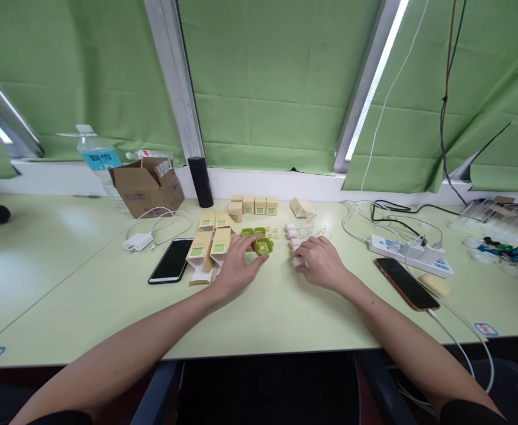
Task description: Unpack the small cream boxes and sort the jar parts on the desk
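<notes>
My left hand (236,265) pinches a small olive-green square cup (264,246) between thumb and fingers, its hollow side facing up toward me. Just behind it lie more green cups (253,232) and several tiny yellow pieces (273,234). My right hand (321,260) is closed around a small whitish piece (298,260) at the near end of a row of pale pink pieces (291,234); the fingers partly hide it. Small clear plastic parts (318,230) sit behind that hand. Beside my left hand lie open cream cartons (199,247) with green labels.
More small cartons (260,205) stand at the back, one tipped over (302,208). Left are a phone (171,261), a white charger (138,241), a brown box (147,188) and a black flask (200,182). Right are a power strip (409,255), another phone (406,283) and loose cables.
</notes>
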